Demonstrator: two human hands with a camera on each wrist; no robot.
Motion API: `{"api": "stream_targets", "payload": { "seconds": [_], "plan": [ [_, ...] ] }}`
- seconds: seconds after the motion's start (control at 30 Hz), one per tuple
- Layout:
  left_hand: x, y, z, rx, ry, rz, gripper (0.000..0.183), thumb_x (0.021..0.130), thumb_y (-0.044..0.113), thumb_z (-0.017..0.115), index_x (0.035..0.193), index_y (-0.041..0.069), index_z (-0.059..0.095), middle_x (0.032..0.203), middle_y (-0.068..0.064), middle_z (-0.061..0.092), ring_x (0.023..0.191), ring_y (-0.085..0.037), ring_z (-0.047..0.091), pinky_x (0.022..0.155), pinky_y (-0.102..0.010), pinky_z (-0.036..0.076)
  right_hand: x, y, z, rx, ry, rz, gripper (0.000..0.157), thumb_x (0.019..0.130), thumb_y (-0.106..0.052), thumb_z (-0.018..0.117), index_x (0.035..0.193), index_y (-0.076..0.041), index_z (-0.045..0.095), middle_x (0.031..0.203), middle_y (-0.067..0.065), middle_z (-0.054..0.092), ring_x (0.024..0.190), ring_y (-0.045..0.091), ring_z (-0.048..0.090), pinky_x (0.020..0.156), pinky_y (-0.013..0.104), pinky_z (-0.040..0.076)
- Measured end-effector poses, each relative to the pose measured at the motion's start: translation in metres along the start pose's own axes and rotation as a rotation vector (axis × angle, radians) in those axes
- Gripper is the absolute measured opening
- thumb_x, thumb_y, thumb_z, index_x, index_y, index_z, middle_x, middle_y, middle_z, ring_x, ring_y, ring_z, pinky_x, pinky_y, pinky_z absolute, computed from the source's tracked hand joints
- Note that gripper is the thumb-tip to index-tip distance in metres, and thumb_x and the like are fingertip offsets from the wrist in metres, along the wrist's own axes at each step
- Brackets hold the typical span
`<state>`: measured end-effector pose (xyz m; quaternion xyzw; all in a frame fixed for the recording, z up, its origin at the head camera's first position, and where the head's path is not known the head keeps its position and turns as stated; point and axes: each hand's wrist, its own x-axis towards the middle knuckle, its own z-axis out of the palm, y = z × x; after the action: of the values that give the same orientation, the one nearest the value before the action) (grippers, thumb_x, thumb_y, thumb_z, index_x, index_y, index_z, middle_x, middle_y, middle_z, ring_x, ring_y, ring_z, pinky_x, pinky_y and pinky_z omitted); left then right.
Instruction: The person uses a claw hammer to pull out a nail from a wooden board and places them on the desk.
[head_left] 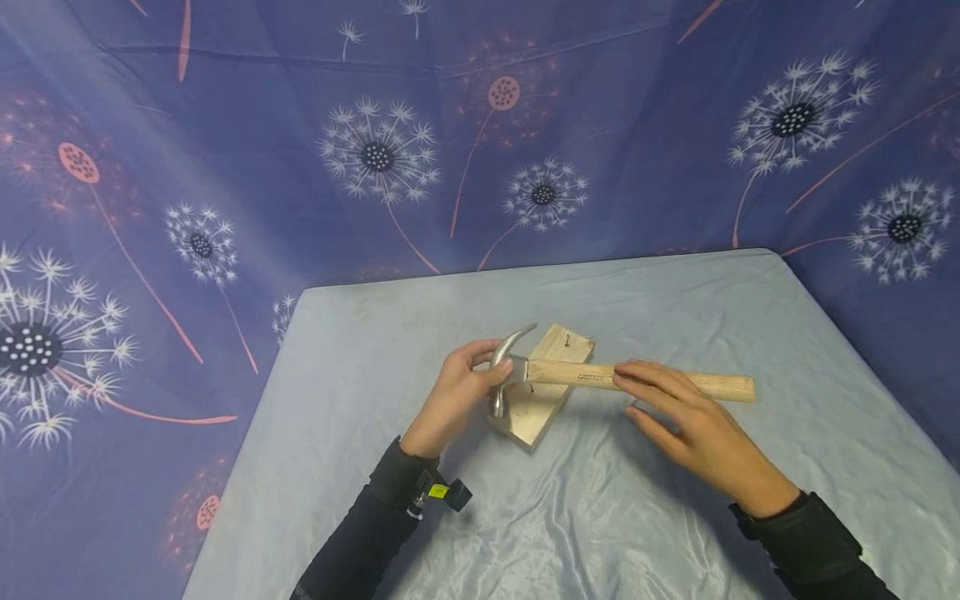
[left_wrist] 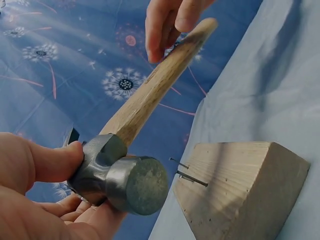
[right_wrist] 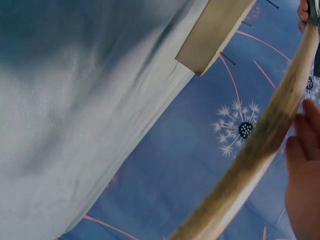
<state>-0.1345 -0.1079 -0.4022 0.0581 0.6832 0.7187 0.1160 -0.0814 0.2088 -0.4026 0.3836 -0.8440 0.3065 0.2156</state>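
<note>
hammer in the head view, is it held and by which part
The left hand holds the hammer by its metal head; the right hand, fingers extended, is at the wooden handle.

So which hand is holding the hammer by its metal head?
The left hand: it grips the metal head, whereas the right hand is at the wooden handle.
</note>
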Motion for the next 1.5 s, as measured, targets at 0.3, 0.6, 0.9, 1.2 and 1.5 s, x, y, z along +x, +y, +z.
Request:
{"api": "stream_targets", "payload": {
  "seconds": [0.3, 0.6, 0.9, 1.2, 1.5],
  "plan": [
    [0.004, 0.002, 0.003, -0.114, 0.022, 0.04, 0.044, 0.092, 0.01, 0.067, 0.13, -0.005, 0.053, 0.119, -0.021, 0.058, 0.088, -0.031, 0.067, 0.08, -0.045, 0.051, -0.002, -0.003, 0.002, 0.072, 0.098, -0.054, 0.04, 0.085, 0.0, 0.068, 0.125, -0.007, 0.064, 0.119, 0.009, 0.061, 0.108, 0.026, 0.057, 0.092, 0.023, 0.04],
    [0.011, 0.006, 0.004, -0.254, 0.015, 0.081, 0.04, 0.092, 0.007, 0.066, 0.128, -0.004, 0.053, 0.121, -0.029, 0.055, 0.096, -0.034, 0.066, 0.085, -0.046, 0.049, -0.02, 0.021, 0.006, 0.097, -0.106, 0.362, 0.047, 0.1, -0.021, 0.056, 0.146, -0.027, 0.044, 0.14, -0.007, 0.047, 0.126, 0.014, 0.048, 0.097, 0.027, 0.038],
    [0.013, 0.001, 0.002, -0.223, -0.075, 0.041, 0.044, 0.091, 0.012, 0.068, 0.13, -0.002, 0.052, 0.122, -0.024, 0.057, 0.099, -0.035, 0.065, 0.087, -0.047, 0.048, -0.012, 0.035, 0.003, 0.317, -0.133, 0.555, 0.063, 0.103, -0.024, 0.05, 0.157, -0.03, 0.016, 0.146, -0.007, 0.041, 0.131, 0.016, 0.044, 0.098, 0.023, 0.038],
    [0.007, -0.003, 0.001, -0.142, -0.126, 0.067, 0.041, 0.093, 0.018, 0.067, 0.129, 0.002, 0.055, 0.119, -0.019, 0.062, 0.103, -0.038, 0.063, 0.087, -0.045, 0.048, 0.004, 0.028, -0.004, 0.389, -0.038, 0.439, 0.071, 0.1, -0.005, 0.052, 0.157, -0.023, 0.014, 0.154, -0.002, 0.033, 0.138, 0.015, 0.036, 0.1, 0.027, 0.037],
    [0.003, -0.003, 0.009, -0.038, -0.11, 0.033, 0.04, 0.093, 0.021, 0.067, 0.127, 0.002, 0.059, 0.114, -0.012, 0.066, 0.102, -0.027, 0.066, 0.085, -0.039, 0.05, 0.021, 0.006, -0.016, 0.533, 0.078, 0.437, 0.056, 0.102, -0.001, 0.046, 0.153, -0.01, 0.026, 0.145, 0.012, 0.045, 0.133, 0.018, 0.043, 0.098, 0.027, 0.039]
  ]
}}
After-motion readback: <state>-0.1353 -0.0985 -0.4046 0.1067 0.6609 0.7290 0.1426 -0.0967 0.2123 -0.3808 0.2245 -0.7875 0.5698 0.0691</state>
